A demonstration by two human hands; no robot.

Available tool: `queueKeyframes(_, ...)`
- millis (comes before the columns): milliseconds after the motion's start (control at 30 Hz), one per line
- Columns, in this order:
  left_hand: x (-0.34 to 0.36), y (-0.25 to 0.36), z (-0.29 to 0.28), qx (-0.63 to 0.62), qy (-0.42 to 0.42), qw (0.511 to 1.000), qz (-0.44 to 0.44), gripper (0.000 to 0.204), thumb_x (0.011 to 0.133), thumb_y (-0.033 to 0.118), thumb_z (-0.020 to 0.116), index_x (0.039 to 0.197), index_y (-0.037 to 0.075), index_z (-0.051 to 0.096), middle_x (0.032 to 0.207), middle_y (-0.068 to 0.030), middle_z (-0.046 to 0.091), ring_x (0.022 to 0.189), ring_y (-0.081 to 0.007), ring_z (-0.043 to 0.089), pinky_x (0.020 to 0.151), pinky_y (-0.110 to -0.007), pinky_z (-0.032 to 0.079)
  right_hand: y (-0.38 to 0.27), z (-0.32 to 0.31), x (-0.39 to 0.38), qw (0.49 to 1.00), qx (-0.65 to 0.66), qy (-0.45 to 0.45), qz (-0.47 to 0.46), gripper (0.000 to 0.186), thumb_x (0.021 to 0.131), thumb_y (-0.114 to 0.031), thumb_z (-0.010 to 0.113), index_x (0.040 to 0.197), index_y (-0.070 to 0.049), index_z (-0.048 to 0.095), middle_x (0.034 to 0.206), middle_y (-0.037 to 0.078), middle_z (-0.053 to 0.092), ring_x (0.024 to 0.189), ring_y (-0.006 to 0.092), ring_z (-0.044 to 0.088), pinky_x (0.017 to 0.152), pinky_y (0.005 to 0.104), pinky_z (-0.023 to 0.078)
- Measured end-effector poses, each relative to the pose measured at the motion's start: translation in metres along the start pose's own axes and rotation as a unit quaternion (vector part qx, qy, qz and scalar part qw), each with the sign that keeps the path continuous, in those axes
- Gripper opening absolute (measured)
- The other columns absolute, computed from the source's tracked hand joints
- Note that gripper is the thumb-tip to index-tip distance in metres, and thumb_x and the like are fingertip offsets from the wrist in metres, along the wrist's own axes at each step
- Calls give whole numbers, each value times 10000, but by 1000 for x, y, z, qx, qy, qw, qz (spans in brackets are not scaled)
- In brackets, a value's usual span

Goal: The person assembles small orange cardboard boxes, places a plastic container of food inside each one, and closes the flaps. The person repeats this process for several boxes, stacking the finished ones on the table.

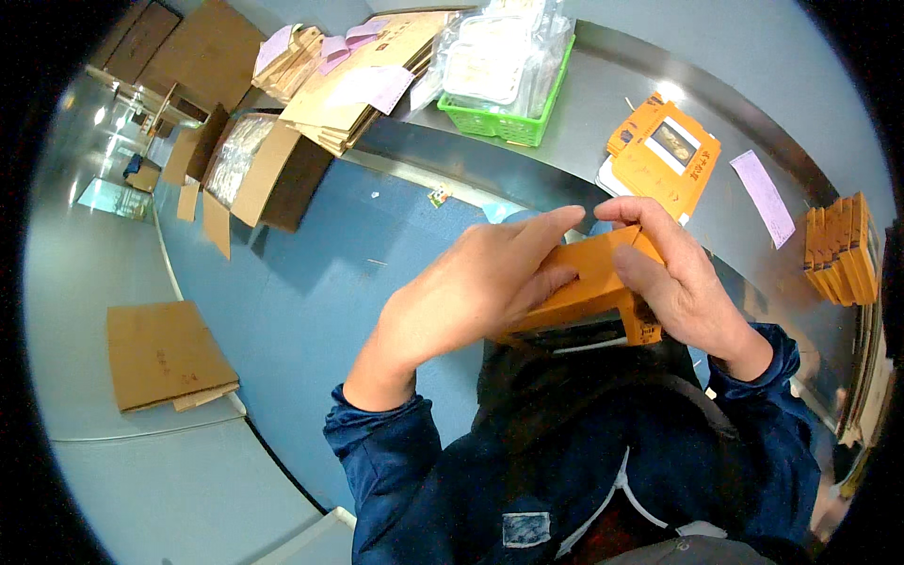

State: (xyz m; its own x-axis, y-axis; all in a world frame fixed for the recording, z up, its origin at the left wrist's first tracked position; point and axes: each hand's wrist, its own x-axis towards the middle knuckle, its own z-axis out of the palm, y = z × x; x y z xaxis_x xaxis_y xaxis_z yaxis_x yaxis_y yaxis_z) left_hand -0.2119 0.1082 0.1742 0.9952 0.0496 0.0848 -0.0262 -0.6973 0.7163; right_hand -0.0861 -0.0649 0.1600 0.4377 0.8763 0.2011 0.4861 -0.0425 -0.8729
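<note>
An orange cardboard box [595, 298] with a dark window in its side is held in front of my body, tilted. My left hand [476, 273] grips its left end, the thumb lying along the top face and the index finger stretched over the far edge. Around the right end curls my right hand [673, 273], with its thumb pressed on the top near the corner and its index finger bent over the far side. My hands hide both ends of the box, and its contents cannot be made out.
Flat orange cartons [664, 155] lie on the steel table [603, 71], near a green basket [513, 127] of clear-wrapped trays. Folded orange boxes [838, 250] stand at right beside a pink slip [763, 198]. An open carton [273, 174] and flattened cardboard [169, 356] are at left.
</note>
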Motion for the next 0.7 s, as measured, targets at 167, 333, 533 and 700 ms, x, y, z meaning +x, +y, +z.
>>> queueKeyframes(167, 11, -65, 26, -227, 49, 973, -1, 295, 881, 142, 519, 1128, -20, 515, 936, -128, 624, 853, -209, 595, 767, -297, 465, 63, -4, -5, 979, 89, 133, 126, 225, 855, -216, 465, 980, -38, 522, 888, 38, 508, 858, 114, 469, 771, 238, 375)
queueKeyframes(333, 7, -77, 70, -362, 28, 931, -23, 386, 956, 270, 370, 1184, -23, 474, 1093, -101, 553, 1026, -139, 498, 887, -282, 397, 83, -27, -19, 955, 139, 135, 223, 211, 828, -222, 500, 947, -51, 536, 820, -6, 514, 788, 86, 462, 727, 219, 369)
queueKeyframes(533, 14, -47, 111, -431, 196, 880, -48, 554, 925, 444, 323, 1252, 3, 393, 1139, -156, 516, 1054, -236, 499, 929, -334, 372, 53, -74, 17, 965, -154, -211, 35, 235, 804, -219, 570, 916, -12, 573, 798, 108, 587, 732, 216, 580, 652, 312, 450)
queueKeyframes(700, 23, -43, 124, -456, 240, 856, 38, 512, 878, 298, 439, 1273, -8, 327, 1112, -134, 467, 1010, -200, 468, 917, -324, 357, 20, -68, 45, 857, -370, -349, -85, 216, 721, -163, 594, 831, 20, 556, 682, 172, 579, 669, 322, 594, 628, 381, 473)
